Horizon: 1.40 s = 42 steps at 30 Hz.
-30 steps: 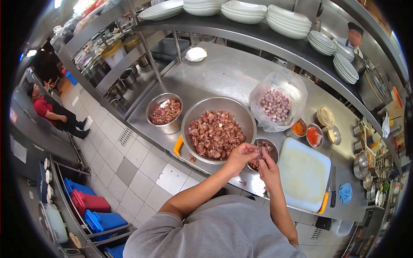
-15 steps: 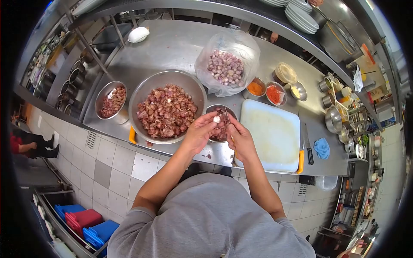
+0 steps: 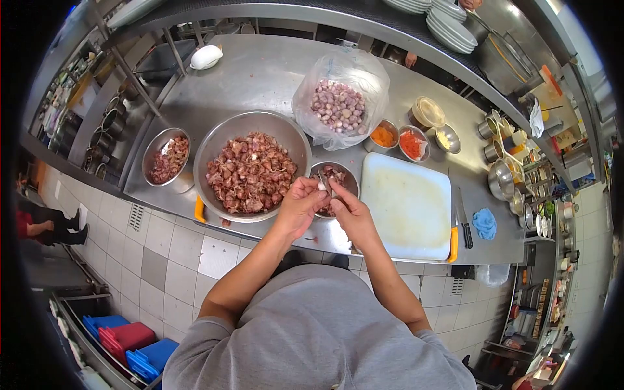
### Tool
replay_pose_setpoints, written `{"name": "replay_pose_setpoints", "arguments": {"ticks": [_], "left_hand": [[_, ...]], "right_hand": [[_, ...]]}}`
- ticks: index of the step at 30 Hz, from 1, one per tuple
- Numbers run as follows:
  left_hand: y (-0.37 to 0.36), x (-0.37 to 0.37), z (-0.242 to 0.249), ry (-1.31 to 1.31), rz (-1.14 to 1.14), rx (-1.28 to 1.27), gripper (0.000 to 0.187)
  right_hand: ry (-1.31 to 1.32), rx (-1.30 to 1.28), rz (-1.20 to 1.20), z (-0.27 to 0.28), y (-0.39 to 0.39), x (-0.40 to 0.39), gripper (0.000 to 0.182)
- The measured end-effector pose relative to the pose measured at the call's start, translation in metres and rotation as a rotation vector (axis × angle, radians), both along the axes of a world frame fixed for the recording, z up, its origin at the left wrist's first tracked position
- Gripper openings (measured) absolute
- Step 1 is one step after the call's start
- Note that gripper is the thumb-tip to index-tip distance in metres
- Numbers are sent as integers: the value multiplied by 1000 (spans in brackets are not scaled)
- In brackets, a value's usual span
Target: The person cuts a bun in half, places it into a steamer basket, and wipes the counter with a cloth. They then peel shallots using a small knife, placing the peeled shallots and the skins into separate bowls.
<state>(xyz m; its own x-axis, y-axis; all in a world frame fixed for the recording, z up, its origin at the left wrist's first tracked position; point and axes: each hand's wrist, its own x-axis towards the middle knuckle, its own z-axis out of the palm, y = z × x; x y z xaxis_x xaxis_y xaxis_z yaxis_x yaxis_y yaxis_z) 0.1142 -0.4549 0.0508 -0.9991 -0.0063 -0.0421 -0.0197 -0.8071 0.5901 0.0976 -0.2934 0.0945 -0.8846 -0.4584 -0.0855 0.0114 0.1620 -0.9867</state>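
Note:
My left hand (image 3: 300,207) pinches a small pale shallot (image 3: 322,186) above the near edge of a small steel bowl (image 3: 353,180) of peelings. Close against it, my right hand (image 3: 354,219) has its fingers wrapped round a small knife (image 3: 322,176), whose thin blade points up beside the shallot. Most of the knife's handle is hidden in the palm. Just left of the hands stands a large steel bowl (image 3: 207,134) heaped with unpeeled red shallots (image 3: 250,172). Behind them a clear plastic bag (image 3: 374,78) holds peeled shallots (image 3: 338,107).
A white cutting board (image 3: 406,208) lies right, with a black-handled knife (image 3: 465,224) and blue cloth (image 3: 485,223) beyond. Small containers of orange (image 3: 383,136), red (image 3: 413,144) and yellow food (image 3: 444,140) stand behind it. Another steel bowl (image 3: 151,151) sits left. Overhead runs a shelf (image 3: 292,12).
My hands have drawn closer together over the small bowl. The knife has tilted and moved left, against the shallot. The view has shifted slightly.

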Motion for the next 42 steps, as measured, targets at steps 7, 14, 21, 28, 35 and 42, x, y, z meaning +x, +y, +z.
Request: {"name": "replay_pose_setpoints", "arguments": {"ticks": [7, 14, 21, 28, 35, 42], "left_hand": [[-4, -2, 9, -4, 12, -47, 19], [-5, -1, 1, 36, 4, -10, 20], [-15, -1, -4, 24, -97, -51, 21], [-19, -1, 3, -130, -149, -70, 24], [-27, -1, 3, -105, -169, -71, 27], [-26, 0, 3, -91, -104, -1, 29]], "right_hand": [[-117, -99, -156, 0, -5, 2, 52], [-263, -121, -11, 16, -5, 11, 52], [-411, -242, -66, 13, -5, 8, 46], [-475, -348, -83, 7, -7, 5, 44], [-496, -368, -73, 11, -7, 6, 45], [-305, -178, -158, 7, -7, 7, 53]]}}
